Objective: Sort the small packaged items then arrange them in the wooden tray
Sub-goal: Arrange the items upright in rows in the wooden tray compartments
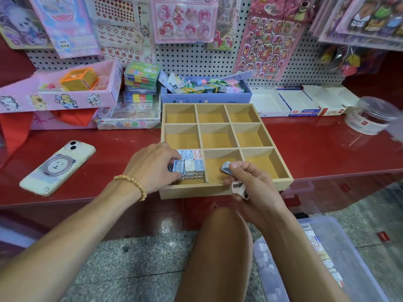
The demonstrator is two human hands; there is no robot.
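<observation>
The wooden tray (218,189) sits at the front edge of the shelf (327,149), overhanging it slightly; the small packaged items (189,164) fill its front-left compartment; my phone (57,167) lies to its left; a box of clips (206,95) stands behind it, against the pegboard (196,57); a jar (373,116) lies far right.

I note a glossy red counter (316,149) running the width of the view, light reflecting off its surface. Behind it stands a white pegboard wall (196,57) hung with sticker sheets (270,40). On the counter I record a pink box (65,92), a blue box (205,97), white cartons (301,103), a clear jar (373,114) and a phone (57,166). The floor (130,269) is speckled grey stone; a translucent bin (340,258) sits on it at lower right.
</observation>
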